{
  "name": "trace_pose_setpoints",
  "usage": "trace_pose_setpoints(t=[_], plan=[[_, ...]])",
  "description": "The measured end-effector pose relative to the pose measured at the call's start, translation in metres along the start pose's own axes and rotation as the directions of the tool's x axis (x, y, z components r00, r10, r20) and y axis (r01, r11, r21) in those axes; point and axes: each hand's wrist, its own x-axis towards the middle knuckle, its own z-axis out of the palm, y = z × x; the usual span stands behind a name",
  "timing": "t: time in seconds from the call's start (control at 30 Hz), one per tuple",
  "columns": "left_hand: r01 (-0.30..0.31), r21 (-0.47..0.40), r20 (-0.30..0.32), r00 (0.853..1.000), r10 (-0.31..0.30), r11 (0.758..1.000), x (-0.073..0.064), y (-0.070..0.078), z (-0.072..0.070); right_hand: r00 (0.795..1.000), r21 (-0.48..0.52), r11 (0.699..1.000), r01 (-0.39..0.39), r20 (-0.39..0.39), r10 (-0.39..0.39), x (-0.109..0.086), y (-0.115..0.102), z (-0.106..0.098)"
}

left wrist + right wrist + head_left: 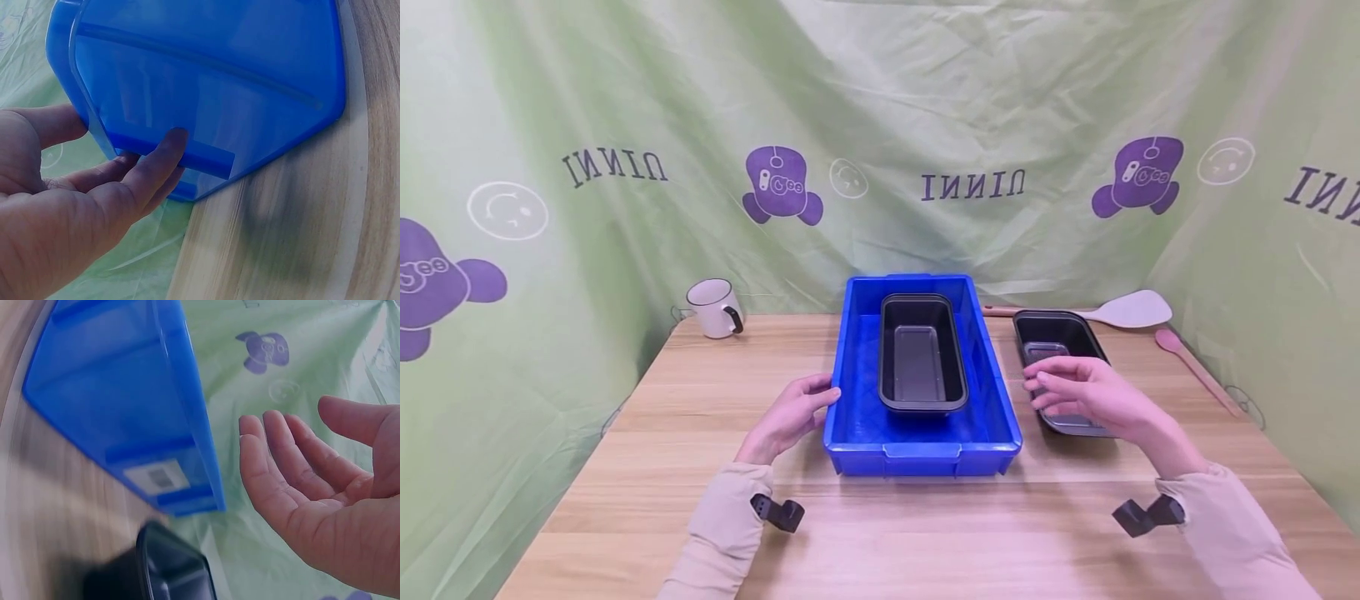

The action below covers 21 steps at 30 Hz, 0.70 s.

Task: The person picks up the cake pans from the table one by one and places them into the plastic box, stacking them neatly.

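Observation:
A blue plastic bin (922,461) stands mid-table with a dark loaf pan (922,403) inside it. My left hand (792,414) holds the bin's left side, thumb at the rim and fingers against the outer wall; the left wrist view shows those fingers (156,162) under the lip. To the bin's right lies a second dark loaf pan (1078,425). My right hand (1093,396) hovers in front of this pan with loosely bent fingers and nothing in it, hiding part of the pan. The right wrist view shows its palm up, apart from the bin.
A white mug (711,311) with a black handle stands at the back left. Behind the second pan lies a white spatula (1131,310) with a wooden handle. A pink spoon (1199,373) lies near the right table edge. Green printed cloth hangs around the table.

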Motion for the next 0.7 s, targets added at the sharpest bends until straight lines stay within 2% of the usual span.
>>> trace_pose_setpoints(t=[0.23, 0.47, 0.7], plan=[[0.000, -0.007, 0.008, 1.000, 0.000, 1.000, 0.001, 0.000, 0.000, 1.000, -0.022, 0.999, 0.026, -0.008, -0.026, -0.023, 0.007, -0.030], [-0.006, -0.001, 0.006, 1.000, 0.006, 1.000, 0.001, -0.002, 0.000, 0.998, 0.037, 0.998, 0.056, -0.005, -0.056, -0.048, 0.018, -0.058], [0.001, 0.002, 0.006, 1.000, -0.001, 1.000, 0.003, 0.001, 0.000, 0.993, -0.019, 1.000, 0.003, -0.122, -0.005, -0.070, 0.032, -0.079]])
